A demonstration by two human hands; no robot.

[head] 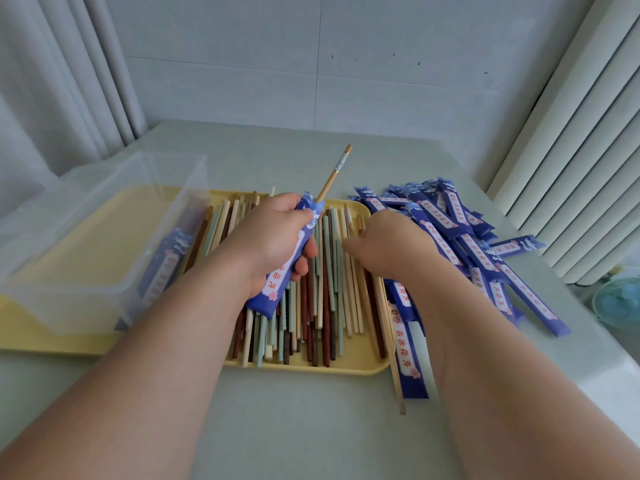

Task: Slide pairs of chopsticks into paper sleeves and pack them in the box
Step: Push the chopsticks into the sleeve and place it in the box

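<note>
Grey-green desk filled the view, pale curtains behind. Across its middle sat the yellow tray, and on the tray's left end stood the clear box, one sleeved pair inside. Loose chopsticks lay heaped on the tray's right half, with blue paper sleeves piled toward the desk's right edge. Left hand was wrapped round the held sleeve above the heap, a single chopstick poking out its far end. Right hand was down on the loose chopsticks, fingers bent; whether it pinched one, I couldn't tell.

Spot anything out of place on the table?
One pale chopstick lies partly off the yellow tray's right edge, on the table beside a loose sleeve. The sleeves at right are a jumbled heap.
</note>
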